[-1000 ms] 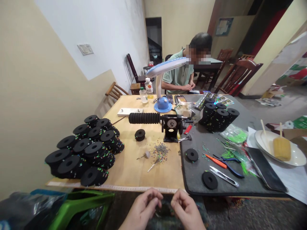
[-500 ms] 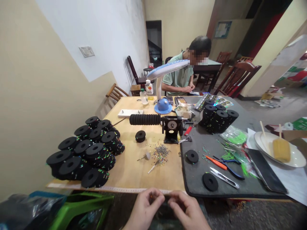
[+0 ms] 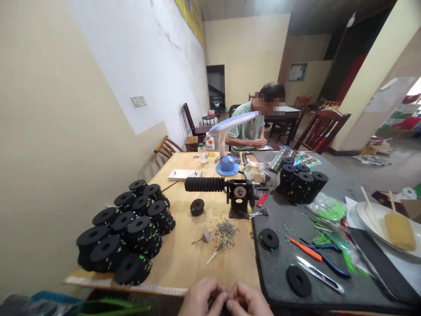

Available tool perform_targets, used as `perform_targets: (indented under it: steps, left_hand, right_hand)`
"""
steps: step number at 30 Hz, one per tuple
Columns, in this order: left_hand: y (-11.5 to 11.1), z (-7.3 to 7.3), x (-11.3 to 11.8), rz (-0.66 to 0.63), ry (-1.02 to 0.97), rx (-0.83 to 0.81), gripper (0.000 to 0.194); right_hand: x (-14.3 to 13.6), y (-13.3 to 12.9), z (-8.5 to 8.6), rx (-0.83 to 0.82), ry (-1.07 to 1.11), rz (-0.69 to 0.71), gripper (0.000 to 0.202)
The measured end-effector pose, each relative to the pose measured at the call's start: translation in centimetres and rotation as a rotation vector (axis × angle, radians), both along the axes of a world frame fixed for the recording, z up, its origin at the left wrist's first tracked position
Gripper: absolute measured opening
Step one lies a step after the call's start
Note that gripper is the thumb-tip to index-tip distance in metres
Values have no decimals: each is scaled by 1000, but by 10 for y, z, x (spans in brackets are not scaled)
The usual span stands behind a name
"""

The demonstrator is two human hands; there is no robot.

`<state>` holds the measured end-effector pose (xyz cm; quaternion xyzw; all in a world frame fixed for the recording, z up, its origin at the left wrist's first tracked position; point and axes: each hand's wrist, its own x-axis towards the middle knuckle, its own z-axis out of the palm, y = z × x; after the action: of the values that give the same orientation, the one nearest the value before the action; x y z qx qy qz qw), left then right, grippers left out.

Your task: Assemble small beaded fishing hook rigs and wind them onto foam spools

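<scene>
My left hand [image 3: 204,298] and my right hand [image 3: 247,300] are close together at the table's front edge, fingertips nearly touching. The fingers of both are pinched; what they hold, if anything, is too small or hidden. Beyond them lies a pile of small grey and coloured beads [image 3: 226,231], with two small brush-like tools [image 3: 214,255] beside it. Behind the pile stands a black winding device [image 3: 239,198] bearing a row of black foam discs [image 3: 204,184]. A single black spool [image 3: 197,207] sits left of the device.
Stacked black spools [image 3: 123,221] fill the table's left side. On the grey mat [image 3: 272,272] lie orange-handled pliers [image 3: 305,249], snips [image 3: 320,274] and foam discs. A blue lamp [image 3: 227,164] stands behind; a person [image 3: 245,127] sits across.
The view has tilted upward, so the table sits lower in the frame. My hands have come closer together, their fingertips now almost meeting.
</scene>
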<state>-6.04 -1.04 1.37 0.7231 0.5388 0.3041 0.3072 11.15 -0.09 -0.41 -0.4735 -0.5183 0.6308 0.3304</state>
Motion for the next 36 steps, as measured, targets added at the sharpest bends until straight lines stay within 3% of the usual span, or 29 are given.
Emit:
perform_targets:
  steps: [4,11,14,17,20,23,26,29,32,36]
  left_hand:
    - [18,9,-17,184,130,52,15]
    - [45,7,-40,268,502,-85,38]
    - [46,7,-41,272,591,18,42]
    - [45,10,-35,305,649,222,35]
    - [46,12,-20,236,597,346,26]
    - [50,8,1,154,528,291,26]
    - [57,-1,15,220,564,175,32]
    - [64,-10,18,242,548,116,37]
    - [66,-16,14,236,417,176,34]
    - [59,-7,13,211,223,223,28]
  right_hand:
    - [8,2,-13,-9,78,-87,41]
    - [11,0,-28,-108,284,-228,59]
    - [9,-2,-27,-148,319,-282,62]
    - [9,-2,-23,-163,325,-312,61]
    - [11,-1,-19,-167,328,-329,58]
    - [12,-1,-18,-174,335,-327,58]
    - [13,-4,-23,-162,326,-328,60]
    - [13,-6,-29,-137,290,-322,61]
    - [14,-8,-33,-80,244,-338,61]
    - [18,-8,-32,-22,197,-370,59]
